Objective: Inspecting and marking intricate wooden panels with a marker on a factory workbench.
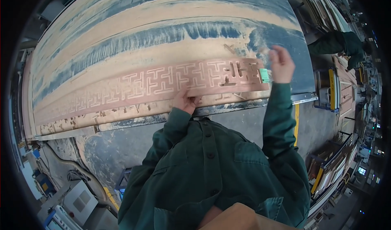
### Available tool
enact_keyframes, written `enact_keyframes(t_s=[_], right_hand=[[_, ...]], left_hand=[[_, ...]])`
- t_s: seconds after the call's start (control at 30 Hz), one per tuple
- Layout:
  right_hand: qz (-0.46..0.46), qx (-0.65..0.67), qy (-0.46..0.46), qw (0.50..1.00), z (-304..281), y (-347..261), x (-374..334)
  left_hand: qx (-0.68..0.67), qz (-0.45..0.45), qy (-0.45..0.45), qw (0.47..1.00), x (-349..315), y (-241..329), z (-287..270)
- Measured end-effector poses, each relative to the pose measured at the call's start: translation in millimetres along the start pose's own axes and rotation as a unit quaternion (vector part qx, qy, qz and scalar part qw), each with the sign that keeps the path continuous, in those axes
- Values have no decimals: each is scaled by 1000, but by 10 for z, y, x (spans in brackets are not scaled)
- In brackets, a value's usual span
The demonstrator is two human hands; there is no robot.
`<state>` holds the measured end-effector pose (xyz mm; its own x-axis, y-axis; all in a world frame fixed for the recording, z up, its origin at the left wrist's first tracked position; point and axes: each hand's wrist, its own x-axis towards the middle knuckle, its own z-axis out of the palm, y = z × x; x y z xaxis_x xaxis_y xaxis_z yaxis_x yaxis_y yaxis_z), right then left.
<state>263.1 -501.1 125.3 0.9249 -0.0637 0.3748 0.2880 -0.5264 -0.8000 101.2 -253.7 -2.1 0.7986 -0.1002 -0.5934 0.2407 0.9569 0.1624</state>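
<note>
A long reddish-brown board (158,83) with a cut lattice pattern lies along the near side of a dusty blue table. Toward its right end several cutouts are open right through; farther left, pale dust fills the grooves. My left hand (187,102) grips the board's near edge, thumb on top and fingers curled at the rim. A green label (264,76) is stuck at the board's right end. Just beyond it, my right hand (282,64) is raised over the table with its fingers bent. Motion blur hides whether it holds anything; a pale smear shows beside its fingertips.
Pale sawdust (134,52) covers the table in streaks. Small wooden offcuts (140,107) lie along the near edge, and another offcut (229,49) lies beyond the board. A person in dark clothes (342,44) is at the right. Grey machine cabinets (79,201) stand at lower left.
</note>
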Motion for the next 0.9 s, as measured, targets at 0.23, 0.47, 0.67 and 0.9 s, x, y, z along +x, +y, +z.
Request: enact_keyframes(t_s=[0.23,0.47,0.67,0.9], right_hand=[[234,-150,-109,954,-645,1711,291],[394,221,-213,866,-73,1117,-270],[403,181,-228,868,-320,961,-173],[439,153,-186,866,-54,1062,-202]], left_hand=[[15,7,-30,999,66,9,128],[9,57,13,998,35,-59,-19],[-116,348,37,930,-392,965,-431],[-133,443,37,886,-512,1769,-699]])
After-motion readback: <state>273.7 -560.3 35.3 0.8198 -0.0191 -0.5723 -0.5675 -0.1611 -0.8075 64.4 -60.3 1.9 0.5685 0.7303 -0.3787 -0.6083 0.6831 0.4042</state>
